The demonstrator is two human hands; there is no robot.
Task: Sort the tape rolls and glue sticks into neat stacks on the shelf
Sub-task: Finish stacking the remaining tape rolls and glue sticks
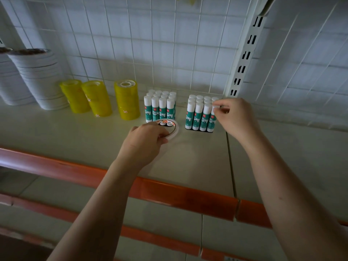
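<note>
Left hand [145, 142] curls round a thin white tape roll [170, 128], held at the shelf [75, 132] centre, just at six o'clock of one block of glue sticks [160, 108]; right hand [236, 117] pinches the white cap of a green-labelled stick in the second block [200, 113]; yellow tape stacks [98, 98] stand at nine o'clock.

No legible text; glue sticks [200, 115] bear teal labels, print too small to read.
</note>
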